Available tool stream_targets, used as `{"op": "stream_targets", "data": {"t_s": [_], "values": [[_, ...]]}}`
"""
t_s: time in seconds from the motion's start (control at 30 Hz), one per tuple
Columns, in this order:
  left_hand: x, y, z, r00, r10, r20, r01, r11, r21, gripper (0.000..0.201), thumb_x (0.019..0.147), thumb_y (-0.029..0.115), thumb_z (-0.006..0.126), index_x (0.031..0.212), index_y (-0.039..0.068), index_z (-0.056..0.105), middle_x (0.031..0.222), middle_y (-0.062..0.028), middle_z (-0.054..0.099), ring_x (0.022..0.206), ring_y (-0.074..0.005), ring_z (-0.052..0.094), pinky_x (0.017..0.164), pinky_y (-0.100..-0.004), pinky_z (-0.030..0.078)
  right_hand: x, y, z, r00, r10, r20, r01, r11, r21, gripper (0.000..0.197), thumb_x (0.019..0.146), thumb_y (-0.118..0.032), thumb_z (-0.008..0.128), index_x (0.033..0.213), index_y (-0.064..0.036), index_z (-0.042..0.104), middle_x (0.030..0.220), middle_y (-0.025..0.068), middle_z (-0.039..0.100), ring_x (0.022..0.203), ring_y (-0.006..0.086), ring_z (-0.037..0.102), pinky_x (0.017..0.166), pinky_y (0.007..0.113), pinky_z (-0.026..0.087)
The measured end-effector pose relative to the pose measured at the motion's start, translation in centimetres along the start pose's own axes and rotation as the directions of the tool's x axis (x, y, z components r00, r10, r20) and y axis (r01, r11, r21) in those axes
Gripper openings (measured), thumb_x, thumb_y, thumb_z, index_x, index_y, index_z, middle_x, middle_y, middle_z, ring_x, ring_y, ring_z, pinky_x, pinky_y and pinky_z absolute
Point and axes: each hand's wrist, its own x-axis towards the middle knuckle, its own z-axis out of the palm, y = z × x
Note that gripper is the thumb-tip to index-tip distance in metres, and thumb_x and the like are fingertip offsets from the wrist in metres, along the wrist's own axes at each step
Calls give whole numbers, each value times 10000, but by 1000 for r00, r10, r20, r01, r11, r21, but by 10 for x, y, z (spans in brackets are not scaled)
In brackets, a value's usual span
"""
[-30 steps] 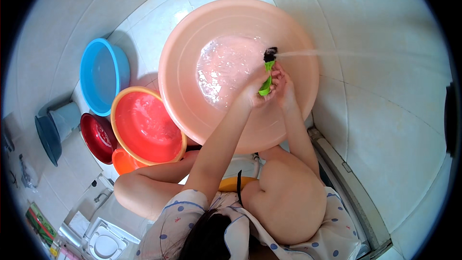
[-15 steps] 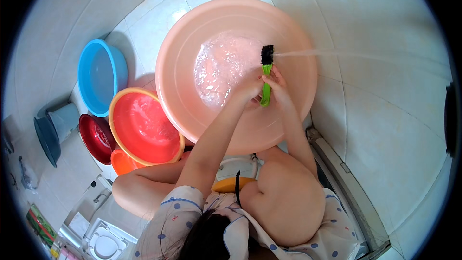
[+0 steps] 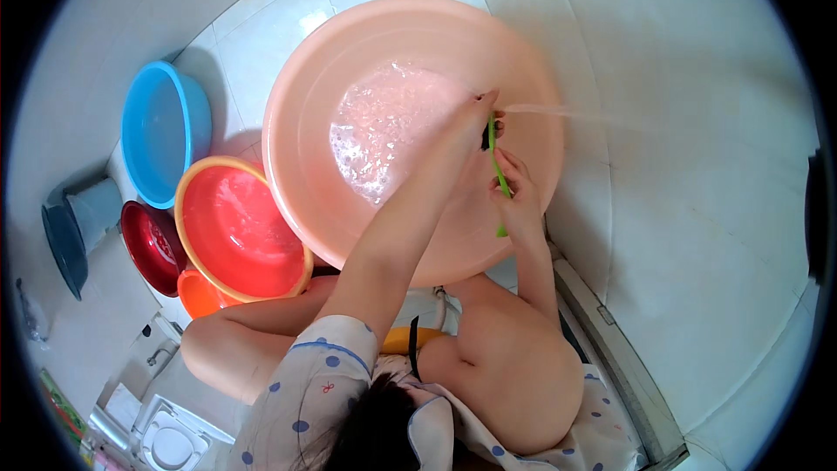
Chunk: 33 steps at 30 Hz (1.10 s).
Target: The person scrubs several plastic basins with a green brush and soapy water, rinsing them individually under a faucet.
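A green scrub brush [image 3: 494,141] with black bristles is held over the right side of a large pink basin [image 3: 283,78]. My right hand [image 3: 520,192] is closed on its green handle, whose end sticks out below the fingers. At the bristle end, my left hand [image 3: 490,105] reaches across, its fingers curled round the brush head. The black bristles are partly hidden by that hand. From the right, a thin stream of water [image 3: 558,110] comes in at the left hand. Clear, rippling water [image 3: 384,131] covers the basin's bottom.
Left of the pink basin stand a blue basin [image 3: 202,113], a red basin with an orange rim [image 3: 181,209], a dark red basin [image 3: 148,244] and an orange one [image 3: 199,296]. A tiled wall [image 3: 680,209] rises on the right. A white toilet [image 3: 172,445] is at lower left.
The brush has turned so its bristles face left and has moved slightly down. My left hand has shifted from the handle up to the brush head. My right hand has slid lower.
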Motion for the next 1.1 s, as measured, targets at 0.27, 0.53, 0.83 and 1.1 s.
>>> {"op": "stream_targets", "data": {"t_s": [0.27,0.53,0.83,1.1], "values": [[-1,15,27,995,97,29,-101,953,286,477,918,439,336,851,3,516,603,-90,515,490,-177,515,453,-320,445,-8,-27,0,995,89,45,-96,978,188,605,768,110,442,1337,-67,334,1351,44,319,922,126,515,679,199,431],[5,-30,14,774,606,-182,-583,795,168,412,897,307,466,1139,-24,426,843,-115,553,563,-182,559,481,-288,473,-5,-11,9,992,128,4,-125,960,252,619,765,102,399,1354,-57,297,1363,50,352,888,103,511,630,177,375],[-27,-69,-61,989,106,-99,-113,991,-71,501,856,275,511,1269,65,320,853,-126,558,605,-178,558,473,-293,474,-6,-15,2,974,-13,227,47,988,-145,447,801,26,489,1243,-22,448,1239,82,464,1013,169,498,845,273,418],[-123,-58,-117,852,478,-213,-63,498,865,817,705,349,626,1313,-34,237,1066,-265,545,944,-364,568,800,-399,459,-60,-227,-55,458,-834,-308,713,552,-433,316,908,-165,424,1137,38,498,1125,147,555,1028,233,532,899,328,399]]}}
